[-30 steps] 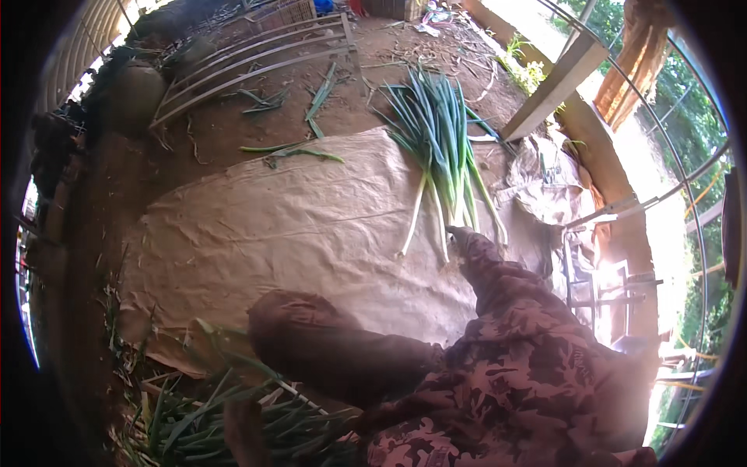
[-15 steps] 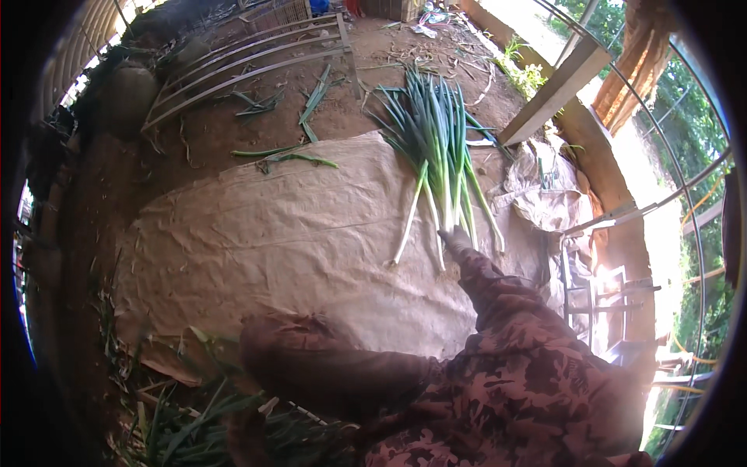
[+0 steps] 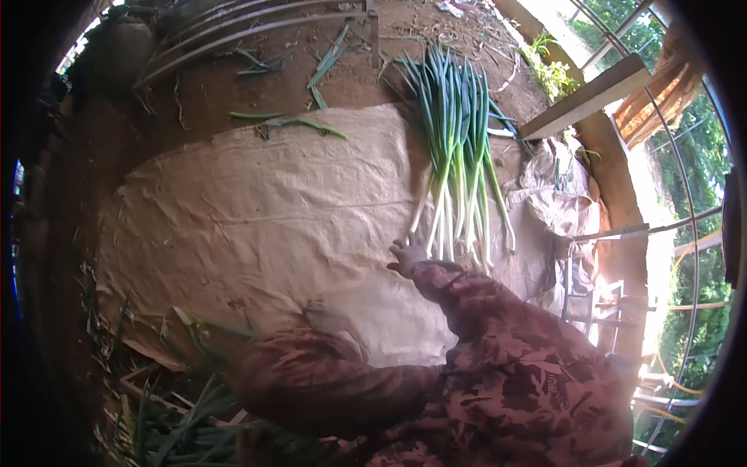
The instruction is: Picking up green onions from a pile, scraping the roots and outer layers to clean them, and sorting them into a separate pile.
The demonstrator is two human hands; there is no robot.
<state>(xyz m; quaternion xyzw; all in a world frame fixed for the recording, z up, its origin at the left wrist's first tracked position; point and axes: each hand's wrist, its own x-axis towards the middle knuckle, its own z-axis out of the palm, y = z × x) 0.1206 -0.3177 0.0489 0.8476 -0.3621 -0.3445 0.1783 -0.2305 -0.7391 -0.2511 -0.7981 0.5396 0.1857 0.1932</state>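
My right hand (image 3: 407, 255) reaches out over the sheet, its fingers spread and nothing in them. Just beyond it and to its right lies a loose bunch of spring onions (image 3: 459, 148), white root ends toward me and dark green leaves pointing away. The fingertips are close to the nearest white stems; whether they touch cannot be told. The bunch rests on a pale brown woven sheet (image 3: 257, 202), its leaf tips over bare soil. My left hand does not show. At the lower left is a heap of more long green leaves (image 3: 187, 428), partly hidden by brown clothing.
Loose green leaves (image 3: 327, 66) lie on the soil past the sheet. A slatted wooden frame (image 3: 257, 27) stands at the far left. On the right are a slanting post (image 3: 583, 97), a crumpled pale sack (image 3: 556, 194) and a low wall (image 3: 622, 187).
My right hand has drawn back from the white stems and moved left, its fingers now spread. More stems show side by side in the bunch. The view has shifted slightly.
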